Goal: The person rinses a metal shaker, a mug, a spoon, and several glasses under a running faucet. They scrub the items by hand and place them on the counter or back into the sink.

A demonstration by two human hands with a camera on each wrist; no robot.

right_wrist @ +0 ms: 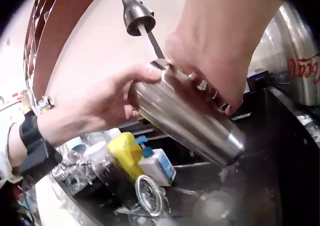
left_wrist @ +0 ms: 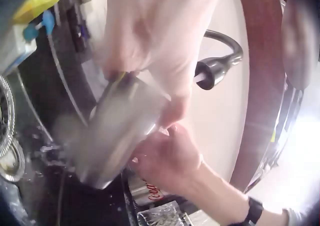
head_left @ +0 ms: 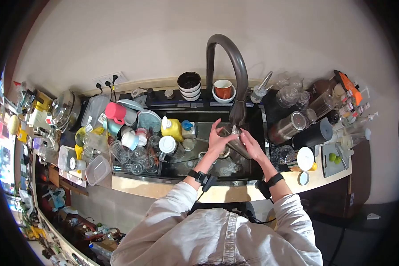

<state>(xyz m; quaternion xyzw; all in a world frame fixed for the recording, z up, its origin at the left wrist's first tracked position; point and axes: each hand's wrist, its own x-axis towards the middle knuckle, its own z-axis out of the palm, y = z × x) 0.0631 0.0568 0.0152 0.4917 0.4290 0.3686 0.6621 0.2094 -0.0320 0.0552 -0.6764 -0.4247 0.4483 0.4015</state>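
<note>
A shiny metal shaker tin [right_wrist: 187,118] is tilted beneath the dark faucet [right_wrist: 136,16], and water runs from the spout onto its upper end. My left hand [head_left: 217,144] grips one end, thumb on top and fingers around the side in the right wrist view. From the other side my right hand [head_left: 252,147] holds the tin's body, its fingers partly hidden behind the metal. Below lies the black sink [head_left: 195,170]. A cocktail strainer [right_wrist: 149,195] with a coiled spring edge sits in it.
Left of my hands stand a yellow bottle [head_left: 173,129] and a white bottle with a blue pump [right_wrist: 157,165]. Glassware [head_left: 137,155] crowds the left counter. Striped bowls [head_left: 189,92] and an orange cup [head_left: 223,90] stand behind. To the right are a large metal canister [head_left: 290,126] and a cutting board [head_left: 334,159] with limes.
</note>
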